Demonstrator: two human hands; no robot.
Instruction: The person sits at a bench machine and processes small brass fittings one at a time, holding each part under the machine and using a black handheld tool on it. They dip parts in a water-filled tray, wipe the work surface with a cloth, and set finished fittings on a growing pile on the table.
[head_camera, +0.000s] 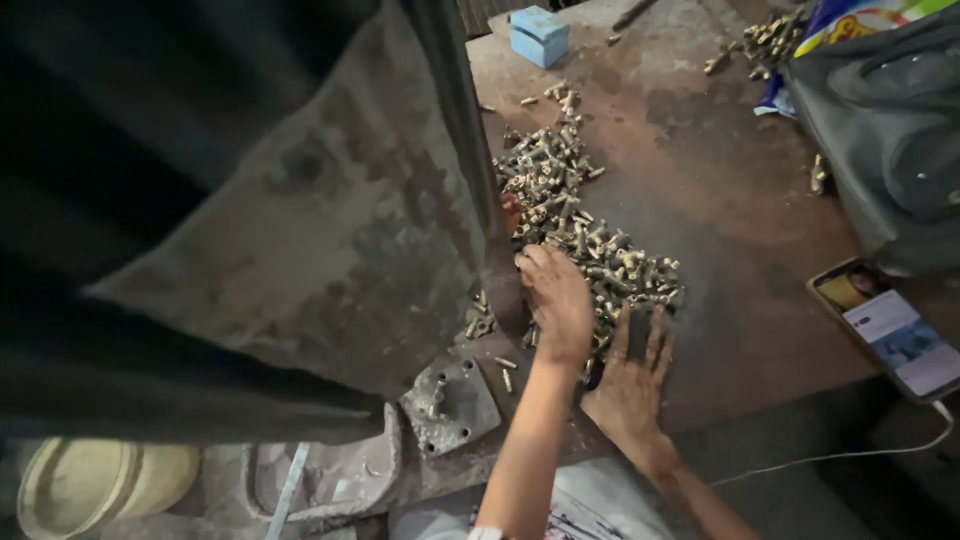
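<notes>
You are working in dim, warm light that falls mostly on the rusty table (720, 190). The dark machine frame (230, 200) at your left is nearly black and soft, out of focus. The phone screen (890, 330) glows brightly at the right. Your hands cast soft shadows; the corners are murky and grainy.

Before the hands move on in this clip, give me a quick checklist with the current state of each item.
1. Left hand on the pile of bolts: ok, it rests on the pile's near edge.
2. Right hand placed: ok, flat on the table, fingers spread at the pile's edge.
3. A bolt gripped by either hand: cannot tell, palms face down.
4. Phone away from the pile: ok, at the right edge, cable attached.
5. View of work area: not ok, a large dark metal part blocks the left side.
</notes>
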